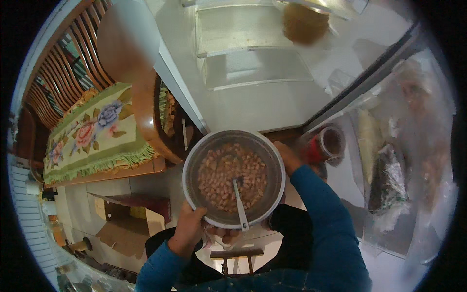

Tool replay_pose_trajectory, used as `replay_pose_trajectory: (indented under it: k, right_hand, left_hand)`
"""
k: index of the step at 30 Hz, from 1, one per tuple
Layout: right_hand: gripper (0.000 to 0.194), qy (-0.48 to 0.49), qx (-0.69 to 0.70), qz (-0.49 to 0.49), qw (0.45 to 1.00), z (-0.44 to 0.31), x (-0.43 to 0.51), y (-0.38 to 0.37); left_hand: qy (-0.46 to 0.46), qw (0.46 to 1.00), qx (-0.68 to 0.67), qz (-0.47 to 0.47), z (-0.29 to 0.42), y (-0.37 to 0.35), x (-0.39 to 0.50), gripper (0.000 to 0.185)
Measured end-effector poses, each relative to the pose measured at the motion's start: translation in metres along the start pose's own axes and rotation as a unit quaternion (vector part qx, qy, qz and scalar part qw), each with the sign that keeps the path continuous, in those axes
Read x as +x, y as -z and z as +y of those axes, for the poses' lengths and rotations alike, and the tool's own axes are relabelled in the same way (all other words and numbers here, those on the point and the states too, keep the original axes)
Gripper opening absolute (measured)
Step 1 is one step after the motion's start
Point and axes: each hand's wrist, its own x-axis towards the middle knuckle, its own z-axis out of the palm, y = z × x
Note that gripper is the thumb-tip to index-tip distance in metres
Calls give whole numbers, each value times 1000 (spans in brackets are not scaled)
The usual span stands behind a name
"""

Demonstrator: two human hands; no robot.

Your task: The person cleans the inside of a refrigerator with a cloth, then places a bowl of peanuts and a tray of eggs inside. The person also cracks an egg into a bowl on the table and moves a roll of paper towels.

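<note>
Both my hands hold a large round metal bowl [234,134] with a pale rim, in front of my body. Its contents are small pinkish-brown peanuts or beans [230,179] in what looks like liquid. A spoon [240,210] with a light handle leans in the bowl, its head sunk among them and its handle over the near rim. My left hand [189,224] grips the near-left rim, thumb on top. On the right side, my right hand [288,157] clasps the rim; its fingers are partly hidden.
An open refrigerator [251,104] with shelves lies ahead; a blurred brown object [305,23] sits inside. Its door [390,233] at right holds bags and a red jar [323,146]. At left are a wooden bench [146,120] with a floral cushion [87,135] and an open cardboard box [126,228].
</note>
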Motion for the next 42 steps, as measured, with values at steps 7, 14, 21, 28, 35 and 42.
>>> replay_pose_trajectory:
  k: [7, 14, 21, 28, 35, 42]
  right_hand:
    - [32, 20, -156, 86, 984, -12, -69, 31]
    - [34, -98, -185, 40, 977, -27, -89, 39]
    - [35, -80, -84, 67, 991, -13, -84, 39]
    - [34, -62, -73, 123, 988, -14, -91, 45]
    - [39, -55, -52, 75, 994, -8, -90, 46]
    - [43, -103, -36, 42, 993, -6, -85, 46]
  left_hand:
    - [-31, 999, -6, -22, 34, -60, 25, 55]
    - [-103, 993, 2, -51, 69, -121, 84, 51]
    - [-118, 991, -46, -32, 91, -144, 174, 46]
    - [-183, 980, -56, -60, 112, -156, 235, 40]
    - [-226, 972, -53, -40, 133, -161, 267, 43]
    - [-168, 985, -8, -41, 111, -126, 249, 55]
